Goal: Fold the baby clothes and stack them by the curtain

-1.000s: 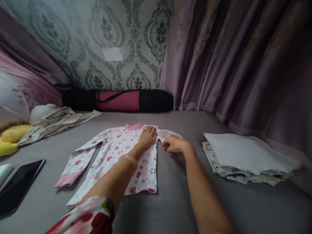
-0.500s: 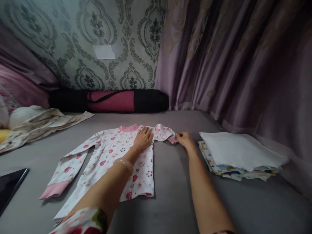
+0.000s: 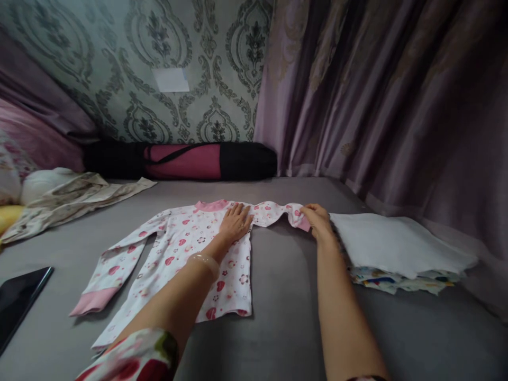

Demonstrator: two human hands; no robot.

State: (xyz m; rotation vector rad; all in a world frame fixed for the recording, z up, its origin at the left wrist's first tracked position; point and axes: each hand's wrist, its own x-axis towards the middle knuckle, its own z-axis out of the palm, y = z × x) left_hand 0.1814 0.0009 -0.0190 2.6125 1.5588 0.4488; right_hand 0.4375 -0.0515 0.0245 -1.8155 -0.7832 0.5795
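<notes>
A small white long-sleeved shirt (image 3: pixel 192 241) with pink hearts, flowers and a pink collar lies spread on the grey bed surface (image 3: pixel 278 317). My left hand (image 3: pixel 235 222) rests flat on its upper right part, fingers stretched out. At the right, my right hand (image 3: pixel 318 219) pinches the shirt's right sleeve near its pink cuff (image 3: pixel 305 224). That sleeve is drawn out sideways, with its outer part raised in a fold. The left sleeve (image 3: pixel 115 267) slants down toward the near left, its pink cuff lying on the bed.
Right of my right hand sits a stack of folded cloths (image 3: pixel 400 246), white on top. A dark tablet-like device (image 3: pixel 21 299) lies at the left edge. Behind are a black-and-maroon long bag (image 3: pixel 182 161), a crumpled patterned cloth (image 3: pixel 79 198) and purple curtains (image 3: pixel 337 95).
My right hand has moved right, pulling the right sleeve out longer and lifting its cuff end. My left hand stays pressed on the shirt. The view has shifted slightly.
</notes>
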